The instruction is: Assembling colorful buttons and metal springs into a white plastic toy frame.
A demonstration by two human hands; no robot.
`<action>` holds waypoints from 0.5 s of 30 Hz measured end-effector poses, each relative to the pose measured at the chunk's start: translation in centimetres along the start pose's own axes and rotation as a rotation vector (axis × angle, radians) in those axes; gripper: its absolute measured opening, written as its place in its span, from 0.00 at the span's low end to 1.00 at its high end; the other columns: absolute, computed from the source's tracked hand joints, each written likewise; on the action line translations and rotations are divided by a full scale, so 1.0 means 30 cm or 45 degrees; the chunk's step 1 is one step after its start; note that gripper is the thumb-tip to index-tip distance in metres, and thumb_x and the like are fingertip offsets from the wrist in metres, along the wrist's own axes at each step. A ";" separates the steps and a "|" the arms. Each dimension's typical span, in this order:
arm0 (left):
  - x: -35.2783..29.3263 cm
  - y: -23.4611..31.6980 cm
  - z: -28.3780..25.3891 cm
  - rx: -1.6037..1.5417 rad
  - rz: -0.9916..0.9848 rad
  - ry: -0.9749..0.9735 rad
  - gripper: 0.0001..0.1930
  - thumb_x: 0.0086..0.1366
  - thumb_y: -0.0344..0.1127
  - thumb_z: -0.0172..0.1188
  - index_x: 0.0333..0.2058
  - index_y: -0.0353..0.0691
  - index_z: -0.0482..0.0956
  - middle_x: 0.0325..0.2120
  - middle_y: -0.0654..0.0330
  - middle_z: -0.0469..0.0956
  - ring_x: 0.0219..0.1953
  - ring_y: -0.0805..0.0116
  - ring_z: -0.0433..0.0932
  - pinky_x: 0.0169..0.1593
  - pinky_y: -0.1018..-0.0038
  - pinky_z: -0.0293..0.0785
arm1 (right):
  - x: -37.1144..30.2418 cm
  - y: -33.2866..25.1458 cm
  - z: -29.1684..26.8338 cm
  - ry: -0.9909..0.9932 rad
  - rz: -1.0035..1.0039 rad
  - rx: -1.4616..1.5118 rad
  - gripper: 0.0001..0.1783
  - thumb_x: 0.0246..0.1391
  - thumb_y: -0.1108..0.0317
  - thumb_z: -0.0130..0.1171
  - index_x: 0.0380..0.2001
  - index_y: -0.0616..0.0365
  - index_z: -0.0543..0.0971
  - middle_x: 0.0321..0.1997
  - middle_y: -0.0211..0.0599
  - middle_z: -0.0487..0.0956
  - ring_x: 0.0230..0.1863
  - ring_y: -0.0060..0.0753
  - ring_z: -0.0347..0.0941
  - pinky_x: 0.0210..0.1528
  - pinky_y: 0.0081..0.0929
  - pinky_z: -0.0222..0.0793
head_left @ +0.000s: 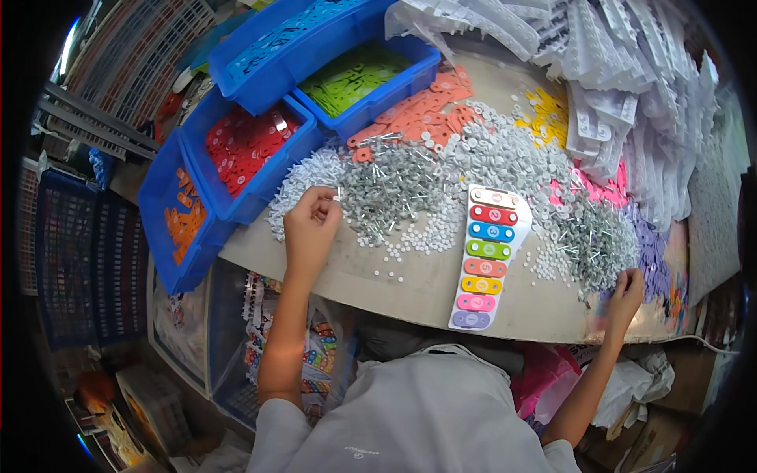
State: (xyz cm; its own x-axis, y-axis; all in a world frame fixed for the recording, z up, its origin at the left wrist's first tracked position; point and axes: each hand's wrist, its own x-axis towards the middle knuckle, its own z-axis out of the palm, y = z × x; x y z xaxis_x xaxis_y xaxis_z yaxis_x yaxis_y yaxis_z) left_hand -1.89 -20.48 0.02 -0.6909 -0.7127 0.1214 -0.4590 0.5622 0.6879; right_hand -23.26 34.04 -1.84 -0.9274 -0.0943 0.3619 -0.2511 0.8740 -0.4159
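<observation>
My left hand is closed in a pinch at the left edge of a heap of metal pins. A small pale pin shows at its fingertips. At the right, my right hand has its fingers pressed together beside a second pin heap; what they hold, if anything, is hidden. Between the hands lies a toy xylophone, a tapering white base with a column of coloured bars. White round pieces sit on the ends of its upper bars, while the lower bars show dark holes.
Blue bins of coloured bars line the far left. White washers, coral bars, yellow bars, pink bars and purple bars lie heaped on the table. Stacked white bases rise at the far right.
</observation>
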 end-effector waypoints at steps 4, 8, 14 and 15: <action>-0.077 0.130 -0.005 -0.970 -0.203 -0.364 0.09 0.68 0.27 0.62 0.45 0.32 0.79 0.30 0.56 0.85 0.28 0.74 0.83 0.28 0.80 0.75 | -0.009 0.022 0.017 0.058 0.040 0.157 0.09 0.70 0.69 0.54 0.35 0.63 0.71 0.25 0.32 0.66 0.27 0.25 0.61 0.32 0.27 0.61; -0.144 0.216 0.051 -1.260 -0.332 -0.770 0.08 0.66 0.25 0.61 0.43 0.30 0.79 0.29 0.53 0.85 0.28 0.71 0.84 0.25 0.82 0.75 | -0.031 -0.137 0.006 0.188 0.331 0.717 0.10 0.71 0.62 0.56 0.35 0.54 0.74 0.23 0.13 0.63 0.23 0.09 0.52 0.25 0.16 0.45; -0.195 0.270 0.211 -1.438 -0.431 -1.111 0.08 0.68 0.26 0.63 0.44 0.29 0.82 0.29 0.53 0.85 0.26 0.73 0.83 0.24 0.82 0.75 | -0.147 -0.602 0.029 -0.739 0.560 1.329 0.07 0.70 0.63 0.57 0.37 0.53 0.76 0.22 0.13 0.65 0.22 0.08 0.56 0.23 0.16 0.47; -0.198 0.276 0.230 -1.455 -0.439 -1.147 0.08 0.69 0.27 0.63 0.44 0.29 0.82 0.29 0.54 0.85 0.25 0.73 0.82 0.24 0.83 0.74 | -0.159 -0.631 0.049 -0.835 0.559 1.368 0.07 0.70 0.63 0.56 0.37 0.52 0.75 0.22 0.14 0.65 0.21 0.08 0.55 0.22 0.16 0.46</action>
State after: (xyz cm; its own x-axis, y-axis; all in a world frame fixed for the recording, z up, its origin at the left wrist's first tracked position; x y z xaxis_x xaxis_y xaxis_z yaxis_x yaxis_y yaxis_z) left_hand -5.44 -8.70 0.05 -0.9415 -0.0080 -0.3370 -0.2876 -0.5024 0.8154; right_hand -14.50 17.24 3.09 -0.8720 -0.3785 -0.3105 0.2898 0.1121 -0.9505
